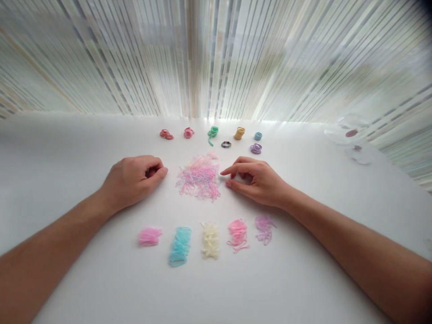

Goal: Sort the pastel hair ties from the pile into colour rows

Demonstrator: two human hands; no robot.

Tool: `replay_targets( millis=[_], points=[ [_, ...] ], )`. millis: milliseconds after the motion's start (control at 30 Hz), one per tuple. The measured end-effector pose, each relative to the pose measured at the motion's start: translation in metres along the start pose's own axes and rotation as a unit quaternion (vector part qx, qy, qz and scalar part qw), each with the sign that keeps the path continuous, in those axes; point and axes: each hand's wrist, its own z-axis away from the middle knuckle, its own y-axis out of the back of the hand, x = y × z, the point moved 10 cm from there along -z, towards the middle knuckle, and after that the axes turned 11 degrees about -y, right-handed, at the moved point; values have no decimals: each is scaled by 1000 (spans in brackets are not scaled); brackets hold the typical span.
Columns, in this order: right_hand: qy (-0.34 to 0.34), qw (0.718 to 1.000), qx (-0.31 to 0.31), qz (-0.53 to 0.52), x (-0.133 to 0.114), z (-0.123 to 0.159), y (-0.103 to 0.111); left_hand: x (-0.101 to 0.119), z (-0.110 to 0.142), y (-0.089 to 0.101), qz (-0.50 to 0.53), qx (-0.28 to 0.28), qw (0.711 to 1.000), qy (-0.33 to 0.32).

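A loose, mixed pile of small pink and lilac elastic bands [200, 177] lies on the white table [216, 292] between my two hands. My left hand [137, 180] rests on the table to the left of the pile, fingers curled in and thumb against them, with nothing visible in it. At the pile's right edge is my right hand [254, 177], its index finger and thumb apart and nothing held. Nearer to me are sorted heaps of bands: pink [150, 236], blue [180, 246], cream [211, 240], a deeper pink [238, 234] and lilac [265, 229].
Along the back sit small coiled bundles: red [166, 134], pink [188, 132], green [212, 132], yellow [239, 133], blue [258, 136] and purple [256, 148]. A dark multicoloured ring [226, 144] lies among them. Clear round items [351, 133] stand at right, before a striped curtain [189, 58].
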Motion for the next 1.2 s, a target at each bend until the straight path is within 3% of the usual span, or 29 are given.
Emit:
replay_targets(
  millis=[333,667,1200],
  points=[
    [32,999,-2,6,-8,1,0,-1,0,-2,-2,0,1000,-5],
    [9,1000,-6,12,-2,0,-1,-1,0,-2,-2,3,1000,-10],
    [48,997,37,40,-13,6,0,-5,2,-3,-3,8,1000,-11]
  ],
)
